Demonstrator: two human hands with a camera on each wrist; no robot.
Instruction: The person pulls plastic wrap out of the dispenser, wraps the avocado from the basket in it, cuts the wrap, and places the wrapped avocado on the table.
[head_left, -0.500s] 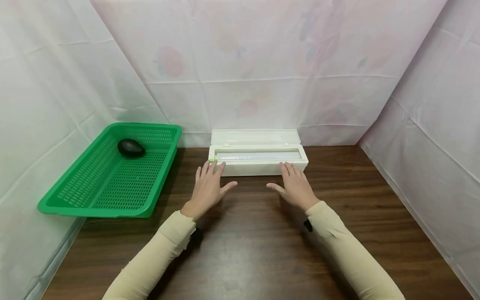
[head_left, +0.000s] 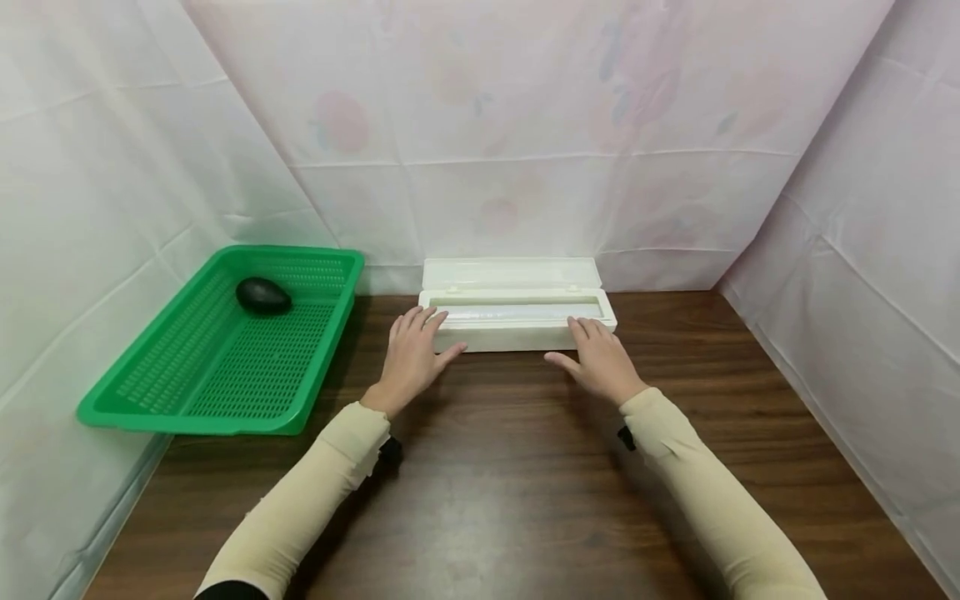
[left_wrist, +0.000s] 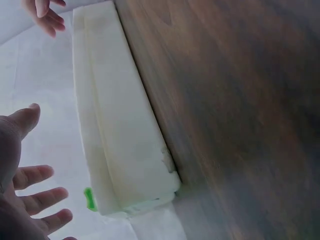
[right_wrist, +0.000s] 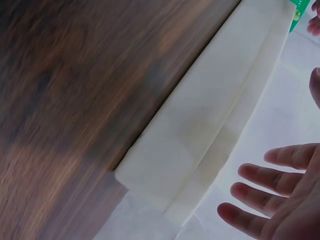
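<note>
A white cling film dispenser (head_left: pixel 510 338) lies lengthwise at the back of the table, its lid (head_left: pixel 512 273) raised against the curtain. Inside it sits a pale roll (head_left: pixel 517 312), which looks like cling film. Over the dispenser's left end hovers my left hand (head_left: pixel 411 354), fingers spread and holding nothing. My right hand (head_left: pixel 600 360) is likewise over the right end, with straight, empty fingers. Both wrist views show the fingers (left_wrist: pixel 47 200) apart from the box. A green tab (left_wrist: pixel 90 199) shows at the left end in the left wrist view; my fingers hide it in the head view.
At the left stands a green perforated basket (head_left: pixel 326 350) holding a dark, smooth oval object (head_left: pixel 262 296), perhaps an eggplant. Pale patterned curtains (head_left: pixel 495 192) enclose the back and sides of the brown wooden table (head_left: pixel 487 483).
My left hand has shifted slightly forward, so its fingers now cover the green tab. My right hand has moved a little to the right. The dispenser and basket have stayed in place.
</note>
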